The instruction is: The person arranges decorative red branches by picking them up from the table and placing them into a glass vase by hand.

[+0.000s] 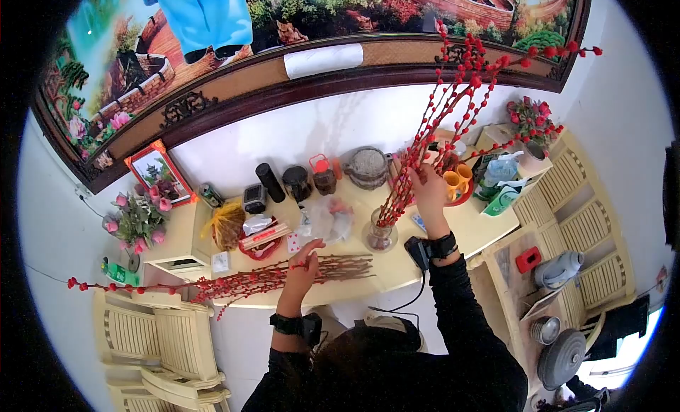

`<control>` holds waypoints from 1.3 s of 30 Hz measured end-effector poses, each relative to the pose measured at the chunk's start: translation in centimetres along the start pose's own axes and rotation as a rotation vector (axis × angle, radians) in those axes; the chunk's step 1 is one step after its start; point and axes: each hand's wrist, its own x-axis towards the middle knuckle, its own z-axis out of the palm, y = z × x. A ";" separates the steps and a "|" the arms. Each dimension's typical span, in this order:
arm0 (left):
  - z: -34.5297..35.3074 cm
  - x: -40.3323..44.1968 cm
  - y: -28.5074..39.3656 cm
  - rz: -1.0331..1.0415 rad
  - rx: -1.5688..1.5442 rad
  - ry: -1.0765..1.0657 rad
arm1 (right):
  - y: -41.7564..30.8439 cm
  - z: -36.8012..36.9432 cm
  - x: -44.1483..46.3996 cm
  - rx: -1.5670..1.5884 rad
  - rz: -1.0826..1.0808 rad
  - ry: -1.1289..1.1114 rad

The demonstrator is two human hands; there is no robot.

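Observation:
Red-berried branches (418,150) stand in a clear glass vase (380,236) on the cream table. My right hand (429,192) is at these stems above the vase, its fingers bent against them; what it pinches is too small to make out. A second bundle of red-berried branches (241,284) lies flat along the table's front edge, berries to the left and bare stem ends to the right. My left hand (303,269) is over this bundle, with its fingers curled at a stem.
Behind the vase stand a stone-coloured pot (367,168), dark jars and a plastic bag (329,221). Orange cups (457,182) sit on a red tray at the right. A red-rimmed basket (262,245) is at the left. Cream chairs (156,334) flank the table.

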 end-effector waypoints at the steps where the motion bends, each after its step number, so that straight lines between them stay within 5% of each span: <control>1: 0.0 0.0 0.0 0.002 0.011 0.002 | 0.4 0.4 -0.1 -0.022 0.007 -0.007; 39: -0.8 0.0 -0.9 0.035 0.086 0.000 | 1.7 6.4 1.8 -0.322 -0.280 -0.309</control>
